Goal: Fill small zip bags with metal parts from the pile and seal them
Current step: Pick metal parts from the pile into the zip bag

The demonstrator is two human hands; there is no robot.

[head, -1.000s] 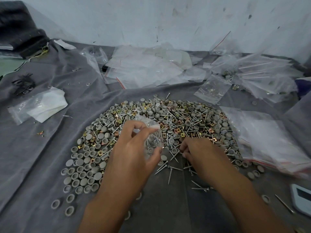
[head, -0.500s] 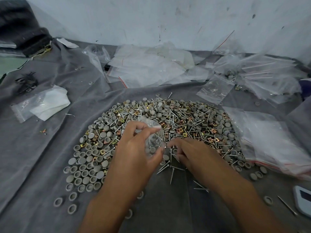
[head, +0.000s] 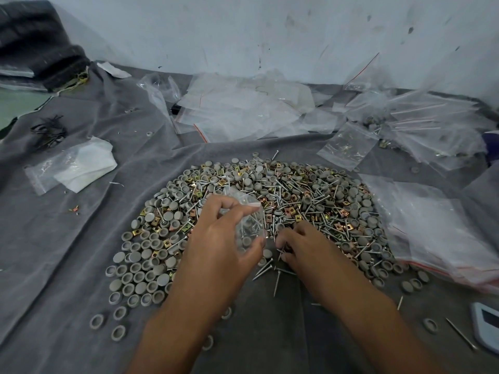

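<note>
A small clear zip bag (head: 247, 225) is hanging upright over the near edge of the pile (head: 270, 211), pinched at its top between the thumb and fingers of the left hand (head: 224, 244). Screws and at least one grey cap are showing through the plastic. The left hand is curling around the bag's left side, with the thumb pressing low against it near the cap.

Just to the right, the right hand (head: 305, 247) is resting palm down on the cloth, its fingertips closing narrowly on a few screws at the pile's edge, right beside the bag. Whether it is gripping them firmly is hard to tell.

The pile itself is spreading wide across the grey cloth (head: 67, 252), mixing grey round caps, thin screws and small brass-coloured square clips. Loose caps (head: 118, 314) are lying scattered toward the near left, and a few stray screws (head: 276, 282) are lying between the two forearms.

A stack of empty zip bags (head: 437, 233) with red strips is sitting to the right of the pile. More clear bags (head: 243, 112) are heaped along the far edge by the wall (head: 243, 31). A bag holding white material (head: 78, 166) is lying at the left, well apart from the pile.
</note>
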